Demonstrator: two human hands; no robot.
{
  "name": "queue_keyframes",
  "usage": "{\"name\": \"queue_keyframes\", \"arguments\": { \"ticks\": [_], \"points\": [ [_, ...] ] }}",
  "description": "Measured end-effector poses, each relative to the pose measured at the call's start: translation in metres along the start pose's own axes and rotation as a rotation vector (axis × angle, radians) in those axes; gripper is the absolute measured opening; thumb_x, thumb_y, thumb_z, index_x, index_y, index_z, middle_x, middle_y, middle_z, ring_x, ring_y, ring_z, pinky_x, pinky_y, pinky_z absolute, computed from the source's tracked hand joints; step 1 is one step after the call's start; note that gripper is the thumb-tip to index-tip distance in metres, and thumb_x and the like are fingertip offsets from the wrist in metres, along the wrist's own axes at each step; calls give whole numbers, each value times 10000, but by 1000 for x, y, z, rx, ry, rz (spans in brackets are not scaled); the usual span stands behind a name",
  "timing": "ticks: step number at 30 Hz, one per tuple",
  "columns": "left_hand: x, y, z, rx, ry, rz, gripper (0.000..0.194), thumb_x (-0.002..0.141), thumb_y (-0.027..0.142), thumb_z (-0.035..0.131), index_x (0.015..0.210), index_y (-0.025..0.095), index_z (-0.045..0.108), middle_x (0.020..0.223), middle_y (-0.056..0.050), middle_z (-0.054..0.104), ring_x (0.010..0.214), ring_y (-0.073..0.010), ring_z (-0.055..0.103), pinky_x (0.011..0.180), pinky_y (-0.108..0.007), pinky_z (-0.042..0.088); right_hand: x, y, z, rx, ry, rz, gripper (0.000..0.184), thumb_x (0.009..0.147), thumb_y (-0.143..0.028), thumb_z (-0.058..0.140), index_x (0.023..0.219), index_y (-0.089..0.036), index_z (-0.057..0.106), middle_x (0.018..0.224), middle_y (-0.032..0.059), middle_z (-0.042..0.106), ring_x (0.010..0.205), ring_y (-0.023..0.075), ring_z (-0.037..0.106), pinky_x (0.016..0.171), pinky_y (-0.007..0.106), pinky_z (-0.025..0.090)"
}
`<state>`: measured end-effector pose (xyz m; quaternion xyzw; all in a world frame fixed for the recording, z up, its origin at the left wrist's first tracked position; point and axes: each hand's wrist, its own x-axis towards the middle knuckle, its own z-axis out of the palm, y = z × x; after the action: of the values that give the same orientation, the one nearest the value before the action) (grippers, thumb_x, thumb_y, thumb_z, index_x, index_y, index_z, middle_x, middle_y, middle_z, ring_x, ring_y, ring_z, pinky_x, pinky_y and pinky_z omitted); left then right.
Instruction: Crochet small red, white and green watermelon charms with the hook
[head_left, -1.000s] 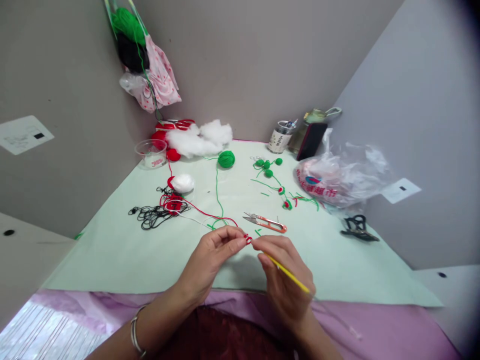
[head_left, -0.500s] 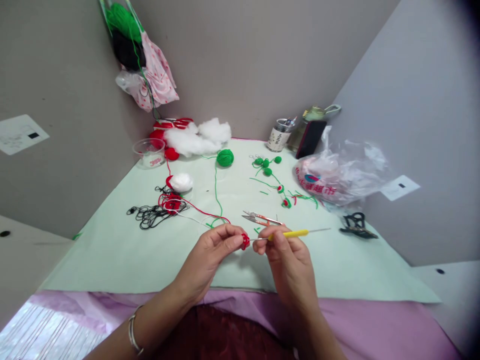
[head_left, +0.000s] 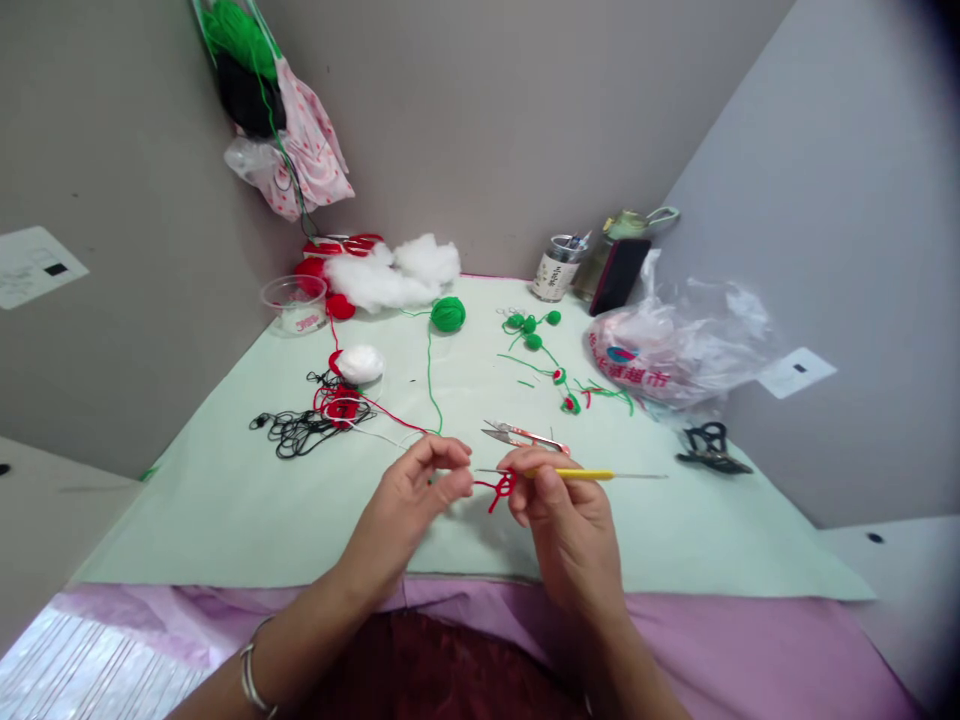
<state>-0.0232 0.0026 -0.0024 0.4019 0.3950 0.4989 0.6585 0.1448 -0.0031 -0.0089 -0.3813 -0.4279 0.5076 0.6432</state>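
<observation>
The red loops [head_left: 507, 486] have been moved from the left hand [head_left: 405, 515] (whether its fingers pinch yarn [head_left: 486, 484] cannot be told) to the hook [head_left: 592, 475], clamped in the right hand [head_left: 574, 535], so stitching seems readied; beyond the hook, room is limited by snips [head_left: 534, 438]; nearer, bare cloth [head_left: 480, 548] is left

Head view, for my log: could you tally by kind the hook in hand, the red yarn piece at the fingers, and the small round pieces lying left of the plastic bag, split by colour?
Yellow hook, in the right hand: 1
Red yarn piece: 1
Plain green round pieces: 4
Green-and-red round pieces: 2
Total: 8
</observation>
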Motion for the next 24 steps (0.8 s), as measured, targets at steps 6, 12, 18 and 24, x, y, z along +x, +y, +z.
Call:
{"name": "queue_keyframes", "arguments": {
  "ticks": [6,12,18,24],
  "points": [
    [2,13,15,-333,-70,-73,474,888,681,722,948,210,732,1295,-125,675,1355,-349,567,1029,-481,566,-6,-1,2,42,-87,-14,218,965,-423,739,895,-244,841,868,52,755,534,86,540,458,222,380],
    [19,18,17,-161,53,352,684,1067,611,442,497,247,548,1020,-52,816,1454,-292,546,1291,-498,305,-8,-1,0,69,-164,-26,199,997,-394,708,931,-262,842,919,53,782,500,64,541,430,204,364],
    [10,3,-1,610,-147,589,505,1067,590,463,1127,246,827,1415,-97,724,1546,-321,405,1327,-540,113,-5,-1,-7,4,-108,-126,198,1012,-375,690,944,-257,833,925,47,781,517,69,559,448,210,398],
    [1,4,12,162,-195,84,364,916,397,800,1262,285,794,1119,-39,793,957,-203,681,958,-345,526,-9,2,-7,-175,-60,-254,173,1032,-286,658,997,-277,827,942,32,775,566,83,574,509,230,457]
  ]
}}
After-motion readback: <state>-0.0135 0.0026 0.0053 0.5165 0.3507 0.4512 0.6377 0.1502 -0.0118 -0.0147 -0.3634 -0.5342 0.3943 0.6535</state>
